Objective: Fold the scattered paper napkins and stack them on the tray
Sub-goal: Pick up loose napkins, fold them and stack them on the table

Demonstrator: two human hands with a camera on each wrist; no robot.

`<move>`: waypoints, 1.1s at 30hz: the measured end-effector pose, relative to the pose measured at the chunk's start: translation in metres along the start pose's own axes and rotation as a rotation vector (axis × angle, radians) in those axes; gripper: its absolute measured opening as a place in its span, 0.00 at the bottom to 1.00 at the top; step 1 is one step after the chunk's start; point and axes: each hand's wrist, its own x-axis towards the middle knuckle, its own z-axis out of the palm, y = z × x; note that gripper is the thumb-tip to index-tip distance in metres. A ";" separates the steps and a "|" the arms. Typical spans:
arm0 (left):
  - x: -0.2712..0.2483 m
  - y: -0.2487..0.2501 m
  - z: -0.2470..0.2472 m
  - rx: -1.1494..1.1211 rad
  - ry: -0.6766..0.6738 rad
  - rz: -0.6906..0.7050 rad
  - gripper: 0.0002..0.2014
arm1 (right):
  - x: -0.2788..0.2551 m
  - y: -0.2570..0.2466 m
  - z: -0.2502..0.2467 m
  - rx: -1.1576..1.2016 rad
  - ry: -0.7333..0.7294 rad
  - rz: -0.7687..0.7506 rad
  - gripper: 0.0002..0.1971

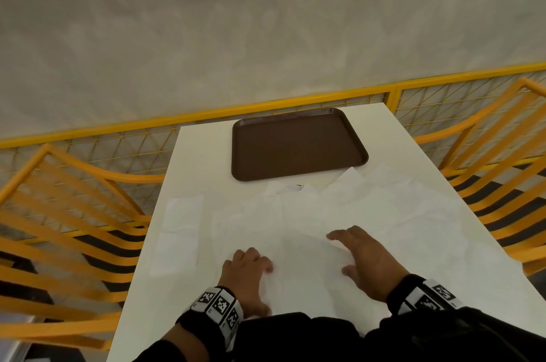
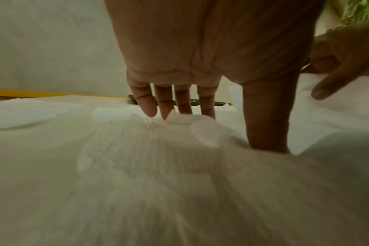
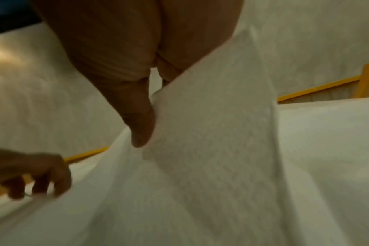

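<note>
Several white paper napkins lie spread and overlapping on the near half of the white table (image 1: 201, 151). My left hand (image 1: 248, 268) presses the nearest napkin (image 1: 301, 261) flat; its straight fingers (image 2: 183, 103) and thumb (image 2: 265, 124) touch the paper. To its right, my right hand (image 1: 359, 258) pinches the same napkin's right edge and lifts it. In the right wrist view the raised flap (image 3: 211, 133) stands between the thumb (image 3: 139, 123) and the fingers behind it. A brown tray (image 1: 298, 144) sits bare at the table's far end, beyond both hands.
More napkins lie at the left (image 1: 181, 222) and right (image 1: 384, 199), one corner touching the tray's near rim. Orange slatted chairs stand left (image 1: 59, 199) and right (image 1: 508, 154) of the table. A yellow mesh railing (image 1: 266, 107) runs behind it.
</note>
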 end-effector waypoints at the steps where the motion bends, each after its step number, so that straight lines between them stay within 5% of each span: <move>1: 0.000 0.000 -0.002 0.002 -0.005 -0.001 0.22 | 0.002 -0.004 -0.007 0.001 0.025 -0.020 0.29; 5: 0.001 -0.003 -0.004 -0.067 0.016 -0.021 0.15 | 0.007 -0.017 -0.034 -0.172 0.053 -0.041 0.15; 8: 0.004 -0.002 -0.011 -0.277 0.138 0.048 0.44 | 0.009 -0.025 -0.051 -0.114 0.037 -0.053 0.07; 10: 0.003 0.002 -0.025 -0.421 0.150 0.097 0.49 | 0.012 -0.032 -0.061 -0.009 0.039 -0.075 0.05; 15: -0.007 -0.003 -0.055 -0.989 -0.355 0.233 0.44 | 0.022 -0.045 -0.085 0.242 0.222 -0.009 0.15; 18: -0.012 -0.002 -0.059 -1.141 -0.511 0.376 0.50 | 0.023 -0.047 -0.092 0.558 0.279 0.094 0.07; 22: -0.004 0.003 -0.051 -1.362 -0.433 0.327 0.48 | 0.019 -0.048 -0.092 0.997 0.252 0.133 0.10; 26: -0.002 0.004 -0.052 -1.763 -0.254 0.164 0.35 | 0.012 -0.038 -0.086 0.778 0.168 0.037 0.21; 30: -0.005 0.007 -0.058 -1.579 -0.193 0.108 0.21 | 0.009 -0.033 -0.077 0.690 0.139 0.044 0.17; 33: -0.004 0.014 -0.056 -1.348 -0.191 0.150 0.22 | 0.011 -0.034 -0.071 0.706 0.085 0.075 0.19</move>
